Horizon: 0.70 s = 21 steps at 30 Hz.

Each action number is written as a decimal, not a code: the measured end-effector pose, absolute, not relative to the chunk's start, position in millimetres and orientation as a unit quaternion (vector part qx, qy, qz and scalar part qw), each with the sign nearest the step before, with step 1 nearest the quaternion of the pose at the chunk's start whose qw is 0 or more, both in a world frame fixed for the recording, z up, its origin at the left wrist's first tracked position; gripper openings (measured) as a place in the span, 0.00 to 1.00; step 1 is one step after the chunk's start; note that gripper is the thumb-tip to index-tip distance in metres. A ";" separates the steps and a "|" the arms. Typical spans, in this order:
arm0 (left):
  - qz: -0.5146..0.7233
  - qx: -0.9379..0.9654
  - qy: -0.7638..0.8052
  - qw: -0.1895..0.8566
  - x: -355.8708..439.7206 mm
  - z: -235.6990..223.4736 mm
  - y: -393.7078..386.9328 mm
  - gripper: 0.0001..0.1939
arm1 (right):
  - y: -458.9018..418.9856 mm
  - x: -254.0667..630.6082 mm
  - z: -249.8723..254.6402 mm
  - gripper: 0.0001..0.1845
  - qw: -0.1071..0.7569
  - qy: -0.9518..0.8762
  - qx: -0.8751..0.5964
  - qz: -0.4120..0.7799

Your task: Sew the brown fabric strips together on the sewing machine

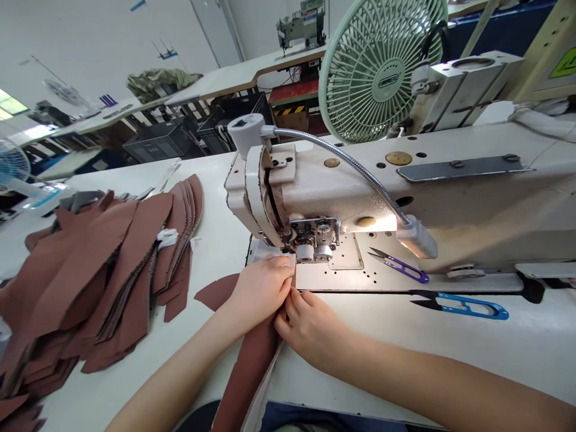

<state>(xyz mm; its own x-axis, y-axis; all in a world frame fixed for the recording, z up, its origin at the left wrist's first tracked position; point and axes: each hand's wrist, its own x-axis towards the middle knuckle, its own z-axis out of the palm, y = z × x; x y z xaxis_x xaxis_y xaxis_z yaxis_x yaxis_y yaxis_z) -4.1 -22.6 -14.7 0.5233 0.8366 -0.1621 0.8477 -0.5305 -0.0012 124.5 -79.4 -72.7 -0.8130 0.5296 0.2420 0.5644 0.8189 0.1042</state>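
left of the green fan (387,79), a long bench (234,74) lines a pale wall (90,36); farther left, seemingly a bright window (11,104).

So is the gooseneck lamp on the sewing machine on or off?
On: the gooseneck lamp casts a bright glow on the sewing machine close beside it.

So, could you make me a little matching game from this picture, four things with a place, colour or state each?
Things:
1. Big fan
2. Lamp
3. Pile of brown pieces
4. Left hand

Descriptions:
A. Lit
B. Resting on the brown strip
C. Pale green
D. On the table, left of the sewing machine

Pairs: 1-C, 2-A, 3-D, 4-B
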 end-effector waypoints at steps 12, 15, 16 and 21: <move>-0.051 0.888 0.450 0.081 -10.5 -16.8 -19.4 0.12 | -82.5 126.5 -74.2 0.07 0.131 -0.956 -0.252 -0.077; -0.058 0.885 0.457 0.069 -8.4 -17.3 -18.5 0.12 | -71.9 134.1 -74.6 0.07 0.164 -0.945 -0.281 -0.023; -0.060 0.885 0.456 0.064 -8.1 -17.2 -17.9 0.11 | -65.0 139.4 -74.9 0.07 0.180 -0.933 -0.313 -0.002; -0.059 0.890 0.449 0.056 -9.4 -16.3 -16.3 0.11 | -20.5 177.7 -77.5 0.13 0.211 -0.818 -0.534 0.002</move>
<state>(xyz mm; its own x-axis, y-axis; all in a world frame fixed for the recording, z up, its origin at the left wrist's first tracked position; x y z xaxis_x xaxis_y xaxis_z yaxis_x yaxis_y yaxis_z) -9.4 -16.3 -16.3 0.5902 0.7922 -0.1551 0.8055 -0.5907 0.0476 177.7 -20.5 -77.5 -0.3399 0.8756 0.3433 0.8741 0.4288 -0.2282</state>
